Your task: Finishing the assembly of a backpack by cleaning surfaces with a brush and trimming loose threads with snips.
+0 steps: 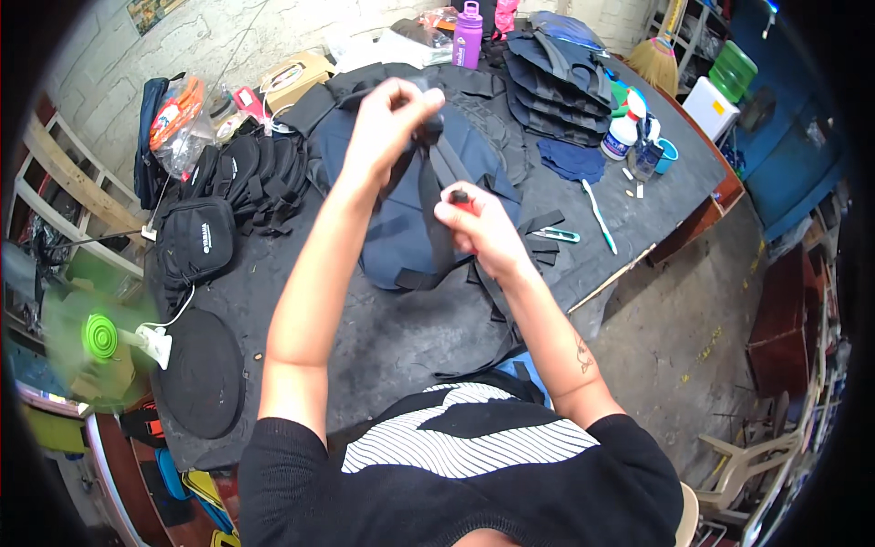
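Observation:
My left hand [390,123] is raised, its fingers closed on a black webbing strap [430,196] near a dark buckle-like piece [428,130]. The strap hangs down over a dark blue and black fabric bag [383,232] lying on the table. To the right and lower, my right hand [485,228] is closed around a small red and black object [465,202]; its kind is too small to make out. It is close beside the strap, and I cannot tell whether it touches. A teal-handled cutter [558,234] lies right of my right hand among cut strap ends [542,221].
Small black pouches [196,239] line the table's left, with a round black piece [196,374] and a spinning green fan [100,337] near them. Stacked black panels [558,87], a purple bottle [468,36], a spray bottle [620,132] and a toothbrush [599,217] are beyond, toward the right.

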The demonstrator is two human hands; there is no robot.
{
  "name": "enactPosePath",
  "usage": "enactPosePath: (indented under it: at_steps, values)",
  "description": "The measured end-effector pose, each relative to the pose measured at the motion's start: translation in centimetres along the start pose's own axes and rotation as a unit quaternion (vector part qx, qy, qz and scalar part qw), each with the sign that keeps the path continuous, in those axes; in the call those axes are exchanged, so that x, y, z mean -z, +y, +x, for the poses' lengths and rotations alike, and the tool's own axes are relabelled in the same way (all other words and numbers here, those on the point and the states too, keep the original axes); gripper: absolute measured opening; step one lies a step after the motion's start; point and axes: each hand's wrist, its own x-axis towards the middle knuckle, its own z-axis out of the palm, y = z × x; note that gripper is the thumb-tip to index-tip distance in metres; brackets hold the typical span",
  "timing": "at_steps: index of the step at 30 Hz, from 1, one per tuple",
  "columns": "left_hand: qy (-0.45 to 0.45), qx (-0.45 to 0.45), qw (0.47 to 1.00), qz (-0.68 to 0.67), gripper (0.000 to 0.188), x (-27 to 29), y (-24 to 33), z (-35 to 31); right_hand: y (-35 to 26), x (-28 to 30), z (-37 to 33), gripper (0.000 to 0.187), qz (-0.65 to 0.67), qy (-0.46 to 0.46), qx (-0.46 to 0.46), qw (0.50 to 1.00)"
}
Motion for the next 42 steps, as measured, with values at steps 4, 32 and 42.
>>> enactPosePath:
  at_steps: [4, 32, 42]
  values:
    - [-0.004, 0.095, 0.983, -0.158, 0.017, 0.6, 1.3, 3.5, -3.2, -1.8, 0.8, 0.012, 0.082, -0.034, 0.014, 0.996]
    - [-0.355, 0.331, 0.870, 0.080, 0.054, 12.7, -11.7, -2.2, -2.1, 1.7, -0.6, 0.041, 0.091, 0.070, 0.134, 0.984]
    - [0.209, 0.195, 0.824, 0.490, 0.048, 9.5, -15.8, -4.4, -0.7, -1.7, -7.9, 0.039, -0.138, -0.033, 0.061, 0.988]
